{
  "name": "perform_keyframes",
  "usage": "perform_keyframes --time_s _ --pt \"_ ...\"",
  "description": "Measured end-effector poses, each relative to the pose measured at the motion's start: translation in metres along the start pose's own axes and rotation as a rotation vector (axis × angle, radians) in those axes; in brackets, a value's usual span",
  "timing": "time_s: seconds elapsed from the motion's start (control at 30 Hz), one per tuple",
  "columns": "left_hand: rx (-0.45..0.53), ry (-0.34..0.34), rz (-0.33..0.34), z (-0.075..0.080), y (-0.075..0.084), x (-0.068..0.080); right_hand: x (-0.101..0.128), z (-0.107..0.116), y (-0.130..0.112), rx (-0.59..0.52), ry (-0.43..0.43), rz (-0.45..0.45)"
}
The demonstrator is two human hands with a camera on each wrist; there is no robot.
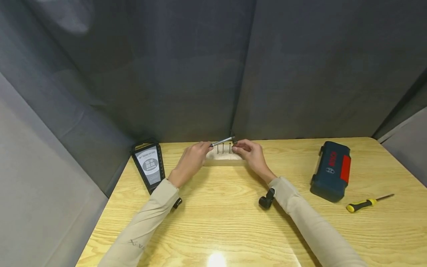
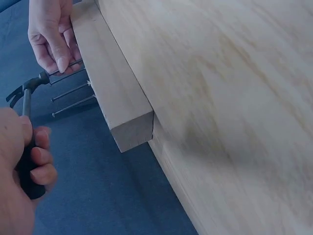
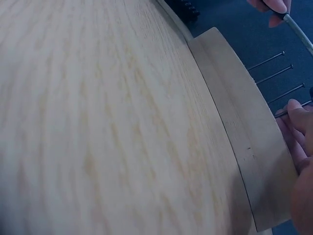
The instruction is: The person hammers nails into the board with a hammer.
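At the far left of the wooden table [image 1: 233, 230], a black case [image 1: 149, 165] with a grey label stands shut at the table's edge, its contents hidden. Next along, the person's left hand [image 1: 191, 160] curls round the dark grip of a small hammer [image 1: 222, 141], whose metal shaft runs roughly level from the hand out to the right and slightly away, the head ending above the rightmost nail. Under the hammer a pale wooden block [image 1: 224, 158] lies near the table's far edge with its long side running left to right; four nails [image 2: 73, 95] rise upright from its top in a row. The right hand [image 1: 249, 152] rests at the block's right end, its fingertips [image 2: 61, 61] pinching the end nail [image 2: 66, 67] just below the hammer head. A black wrist-camera mount [image 1: 267, 198] sits under each beige sleeve, nothing lying between the hands and the block. Well to the right, a dark blue tool case [image 1: 331, 170] with a red latch lies closed, so its contents cannot be seen. Farthest right, a yellow-handled screwdriver [image 1: 368, 202] lies flat, its tip pointing right and away.
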State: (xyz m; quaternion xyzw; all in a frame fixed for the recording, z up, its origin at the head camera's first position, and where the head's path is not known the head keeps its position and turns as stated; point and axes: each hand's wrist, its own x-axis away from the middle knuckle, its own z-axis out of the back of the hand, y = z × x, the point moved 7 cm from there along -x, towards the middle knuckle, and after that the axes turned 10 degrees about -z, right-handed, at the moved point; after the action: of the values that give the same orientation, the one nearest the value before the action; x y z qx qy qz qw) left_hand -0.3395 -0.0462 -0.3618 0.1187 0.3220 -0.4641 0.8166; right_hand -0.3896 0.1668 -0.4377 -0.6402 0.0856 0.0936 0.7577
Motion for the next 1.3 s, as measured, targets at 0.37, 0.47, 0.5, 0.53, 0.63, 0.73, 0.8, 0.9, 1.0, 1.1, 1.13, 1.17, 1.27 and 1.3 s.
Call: perform_keyframes --time_s 0.37,0.47,0.5,0.53,0.63,0.73,0.8,0.9,1.0,1.1,1.13,1.17,1.27,1.3 --pt "0.011 0.209 0.009 0.032 -0.008 -0.017 -0.001 0.0 0.0 0.042 0.002 0.029" --pt "0.024 0.213 0.029 0.029 -0.006 -0.015 -0.001 0.0 -0.001 0.048 0.002 0.033" --pt "0.015 0.182 0.022 0.024 -0.003 -0.014 -0.001 0.0 -0.002 0.046 0.003 0.036" --pt "0.004 0.143 0.016 0.018 -0.001 -0.012 -0.001 0.0 -0.002 0.039 0.004 0.037" --pt "-0.04 0.032 -0.014 0.001 0.007 -0.004 -0.002 0.0 -0.002 0.025 -0.001 0.035" --pt "-0.066 0.035 0.005 -0.003 0.009 -0.001 -0.001 0.0 0.0 0.025 0.001 0.028" --pt "-0.078 0.062 0.012 -0.001 0.009 0.0 0.0 -0.001 0.0 0.03 0.0 0.028" --pt "-0.086 0.074 0.006 0.0 0.008 0.0 0.002 0.0 0.0 0.033 0.004 0.029" --pt "-0.081 0.056 0.003 -0.002 0.005 0.002 0.002 -0.001 0.0 0.034 0.0 0.033" --pt "-0.069 0.044 0.006 -0.004 0.002 0.003 0.001 -0.001 -0.001 0.04 -0.001 0.038" --pt "-0.063 0.042 0.005 -0.004 0.001 0.002 0.001 -0.001 -0.001 0.04 0.0 0.037" --pt "-0.057 0.04 0.003 -0.004 0.0 0.002 0.001 -0.001 0.0 0.04 0.001 0.035" --pt "-0.048 0.039 -0.006 0.0 -0.001 -0.003 -0.001 0.0 0.001 0.035 0.007 0.038" --pt "-0.042 0.046 -0.005 0.002 -0.002 -0.005 -0.001 0.0 0.001 0.031 0.008 0.041"
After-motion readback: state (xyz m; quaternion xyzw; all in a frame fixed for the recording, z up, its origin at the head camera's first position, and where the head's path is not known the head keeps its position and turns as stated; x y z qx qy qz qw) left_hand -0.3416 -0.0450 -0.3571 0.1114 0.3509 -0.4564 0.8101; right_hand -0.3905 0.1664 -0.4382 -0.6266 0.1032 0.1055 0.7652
